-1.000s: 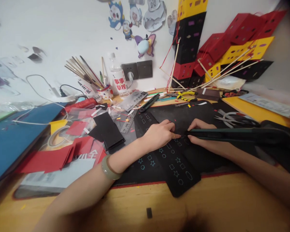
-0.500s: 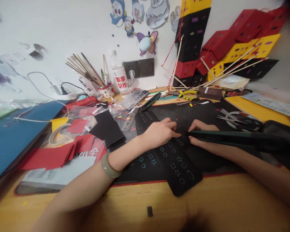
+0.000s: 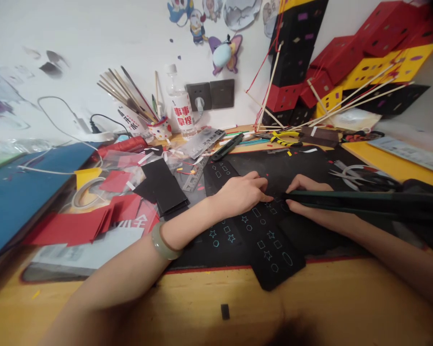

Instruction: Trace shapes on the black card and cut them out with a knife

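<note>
A black paper sheet (image 3: 267,250) with small blue outlined stars, squares and ovals lies on a dark cutting mat (image 3: 292,168). My left hand (image 3: 241,194), a pale bangle on its wrist, presses its closed fingers down on the sheet. My right hand (image 3: 306,199) is closed on a long dark green tool (image 3: 364,202) that runs off to the right. The tool's tip meets the sheet just beside my left fingertips. Both hands touch the paper at its middle.
Red paper pieces (image 3: 75,226) and black folded cards (image 3: 166,187) lie at the left with a tape roll (image 3: 82,194). A cup of sticks (image 3: 159,127), a bottle (image 3: 180,113), pliers (image 3: 286,139) and scissors (image 3: 361,175) stand behind. Paper boxes (image 3: 346,62) stack at the right wall.
The view has tilted slightly, so everything sits a little lower and to the right. Both hands stay in the same place on the sheet.
</note>
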Action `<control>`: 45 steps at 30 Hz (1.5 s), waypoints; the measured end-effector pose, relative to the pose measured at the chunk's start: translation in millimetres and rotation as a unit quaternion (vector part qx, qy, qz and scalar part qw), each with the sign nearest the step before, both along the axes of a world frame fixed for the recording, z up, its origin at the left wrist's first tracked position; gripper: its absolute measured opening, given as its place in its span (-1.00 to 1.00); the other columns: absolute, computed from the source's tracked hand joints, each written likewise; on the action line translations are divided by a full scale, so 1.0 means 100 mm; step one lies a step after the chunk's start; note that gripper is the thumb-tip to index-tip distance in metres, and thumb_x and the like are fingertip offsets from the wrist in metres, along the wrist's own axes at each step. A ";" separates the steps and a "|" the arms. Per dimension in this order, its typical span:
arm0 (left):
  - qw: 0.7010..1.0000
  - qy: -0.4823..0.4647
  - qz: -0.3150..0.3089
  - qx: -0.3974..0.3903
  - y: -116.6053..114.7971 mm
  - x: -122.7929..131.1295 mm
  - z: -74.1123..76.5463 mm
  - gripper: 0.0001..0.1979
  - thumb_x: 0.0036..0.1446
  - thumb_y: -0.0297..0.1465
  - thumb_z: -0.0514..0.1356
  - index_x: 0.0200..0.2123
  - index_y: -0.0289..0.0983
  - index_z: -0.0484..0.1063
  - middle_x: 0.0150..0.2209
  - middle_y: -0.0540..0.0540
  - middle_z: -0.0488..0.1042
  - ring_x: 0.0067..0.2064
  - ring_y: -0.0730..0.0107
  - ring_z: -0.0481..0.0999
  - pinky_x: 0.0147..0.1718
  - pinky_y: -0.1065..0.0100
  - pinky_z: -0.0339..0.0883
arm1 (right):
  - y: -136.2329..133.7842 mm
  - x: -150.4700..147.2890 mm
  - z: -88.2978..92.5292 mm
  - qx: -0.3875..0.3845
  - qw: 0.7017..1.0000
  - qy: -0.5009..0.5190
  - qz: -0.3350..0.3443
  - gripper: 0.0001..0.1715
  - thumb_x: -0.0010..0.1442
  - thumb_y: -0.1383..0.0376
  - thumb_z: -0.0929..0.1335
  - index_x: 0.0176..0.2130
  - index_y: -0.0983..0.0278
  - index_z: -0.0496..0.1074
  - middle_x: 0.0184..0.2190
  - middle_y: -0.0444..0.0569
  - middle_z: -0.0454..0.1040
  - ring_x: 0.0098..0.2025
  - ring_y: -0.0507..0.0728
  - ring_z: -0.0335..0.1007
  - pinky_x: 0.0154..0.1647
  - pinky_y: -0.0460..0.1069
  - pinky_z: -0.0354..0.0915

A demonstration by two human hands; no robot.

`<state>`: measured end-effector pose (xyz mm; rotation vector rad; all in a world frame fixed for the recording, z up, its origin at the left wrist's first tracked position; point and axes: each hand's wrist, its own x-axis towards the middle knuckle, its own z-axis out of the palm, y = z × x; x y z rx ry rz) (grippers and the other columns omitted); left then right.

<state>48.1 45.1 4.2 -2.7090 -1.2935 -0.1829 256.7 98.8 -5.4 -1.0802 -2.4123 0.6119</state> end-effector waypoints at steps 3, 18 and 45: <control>1.000 -0.003 -0.001 0.003 0.00 0.00 0.00 -0.72 0.26 -0.39 -0.01 -0.05 -0.04 0.41 -0.19 -0.04 0.37 -0.13 0.32 0.27 -0.44 0.42 0.18 | 0.01 0.00 -0.01 -0.004 1.000 0.004 -0.002 -0.88 -0.07 0.34 0.32 -0.43 0.18 0.27 -0.57 -0.21 0.35 -0.55 0.03 0.25 -0.56 -0.08 0.15; 1.000 0.001 -0.012 0.007 0.01 -0.01 -0.01 -0.71 0.23 -0.42 0.02 -0.05 -0.04 0.41 -0.20 -0.05 0.35 -0.13 0.30 0.27 -0.44 0.42 0.19 | -0.05 -0.06 0.02 0.010 1.000 -0.010 0.003 -0.87 -0.10 0.37 0.31 -0.45 0.19 0.25 -0.60 -0.22 0.32 -0.56 0.03 0.24 -0.52 -0.06 0.14; 1.000 -0.009 -0.029 0.000 0.01 -0.06 0.00 -0.70 0.21 -0.44 0.04 -0.06 -0.02 0.41 -0.19 -0.03 0.38 -0.14 0.34 0.27 -0.38 0.43 0.24 | 0.05 -0.11 0.00 -0.030 0.996 0.058 0.062 -0.94 0.03 0.37 0.28 -0.40 0.21 0.27 -0.49 -0.18 0.32 -0.46 0.04 0.23 -0.47 -0.06 0.17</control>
